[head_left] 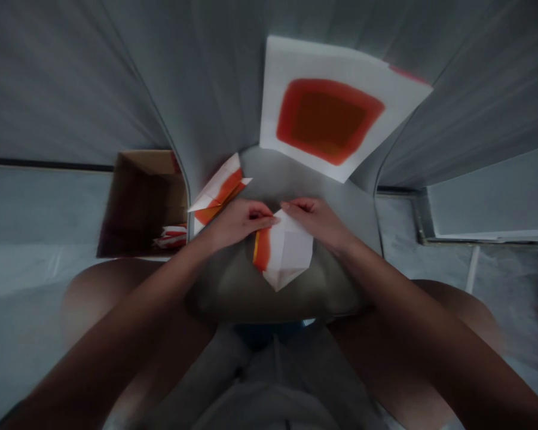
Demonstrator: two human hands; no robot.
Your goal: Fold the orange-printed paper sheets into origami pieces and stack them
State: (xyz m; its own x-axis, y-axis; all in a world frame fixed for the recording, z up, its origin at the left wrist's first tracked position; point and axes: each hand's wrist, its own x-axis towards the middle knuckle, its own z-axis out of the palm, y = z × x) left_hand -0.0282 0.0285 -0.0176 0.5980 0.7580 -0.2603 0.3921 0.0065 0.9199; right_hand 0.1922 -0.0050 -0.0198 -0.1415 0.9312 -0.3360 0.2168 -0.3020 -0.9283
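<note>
While L hand (242,222) pinches folded paper (289,254), R hand (320,221) likewise pinching its top, 2nd pc. (217,194) nearby

Folded white paper (289,251), orange along its left, apparently creased, near end pointed.

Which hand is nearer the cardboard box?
Left. The left hand is right of the cardboard box, pinching a folded paper; the right hand is farther right, pinching the same paper.

folded sheet (289,254) — matt, crisply creased paper; box (147,162) — dull cardboard
</note>
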